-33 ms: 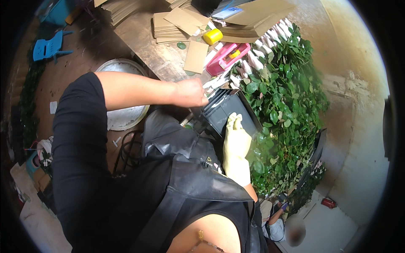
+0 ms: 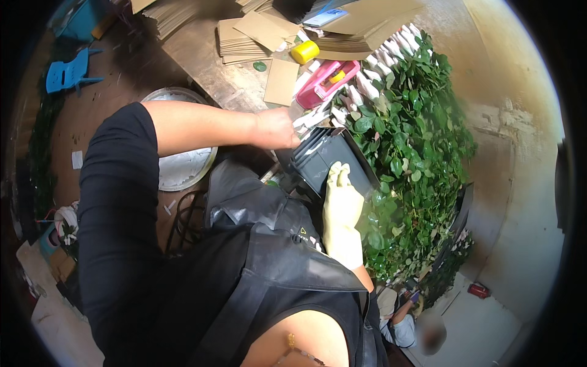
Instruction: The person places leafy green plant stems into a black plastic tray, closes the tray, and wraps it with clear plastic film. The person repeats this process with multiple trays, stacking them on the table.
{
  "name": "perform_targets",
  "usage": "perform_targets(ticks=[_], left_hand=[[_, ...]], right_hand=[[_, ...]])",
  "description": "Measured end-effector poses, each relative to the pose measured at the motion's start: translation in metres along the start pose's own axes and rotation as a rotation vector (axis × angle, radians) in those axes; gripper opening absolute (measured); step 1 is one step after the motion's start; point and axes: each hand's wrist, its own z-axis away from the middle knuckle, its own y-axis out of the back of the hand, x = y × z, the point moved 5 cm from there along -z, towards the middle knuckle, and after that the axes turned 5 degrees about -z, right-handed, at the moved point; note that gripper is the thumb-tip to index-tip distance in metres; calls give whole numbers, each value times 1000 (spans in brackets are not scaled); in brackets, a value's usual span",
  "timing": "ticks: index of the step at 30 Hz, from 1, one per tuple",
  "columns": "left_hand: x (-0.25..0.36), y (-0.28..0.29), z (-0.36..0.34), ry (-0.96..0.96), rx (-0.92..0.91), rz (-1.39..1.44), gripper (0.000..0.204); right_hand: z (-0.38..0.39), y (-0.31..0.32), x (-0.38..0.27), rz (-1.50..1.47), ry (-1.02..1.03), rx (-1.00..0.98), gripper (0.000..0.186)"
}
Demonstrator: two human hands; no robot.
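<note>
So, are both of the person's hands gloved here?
No: only the right hand wears a pale yellow glove, resting on the dark ribbed tray, while the left hand is bare by the wrapped flower stems.

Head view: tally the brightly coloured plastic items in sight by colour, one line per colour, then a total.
Pink: 1, the pink tool on the wooden table beyond the bare left hand
Yellow: 1, the yellow roll beside the cardboard sheets
Blue: 1, the blue chair on the floor
Total: 3
</note>
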Motion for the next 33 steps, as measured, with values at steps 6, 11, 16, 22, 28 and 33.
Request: perform_targets(ticks=[6, 11, 16, 22, 28, 33], left_hand=[[-33, -1, -25, -222, 328, -251, 14], [-42, -14, -60, 218, 126, -558, 20], [-51, -28, -77, 114, 135, -537, 15], [-73, -17, -92, 174, 45, -57, 10], [-57, -14, -29, 414, 61, 40, 43], [-16, 44, 6, 712, 53, 447, 71]], right_hand=[[4, 16, -4, 19, -14, -16, 55], [5, 12, -4, 58, -30, -22, 55], [0, 9, -7, 76, -9, -41, 55], [7, 7, 3, -44, -46, 47, 57], [26, 19, 35, -646, -7, 397, 46], [33, 82, 14, -1244, -211, 100, 90]])
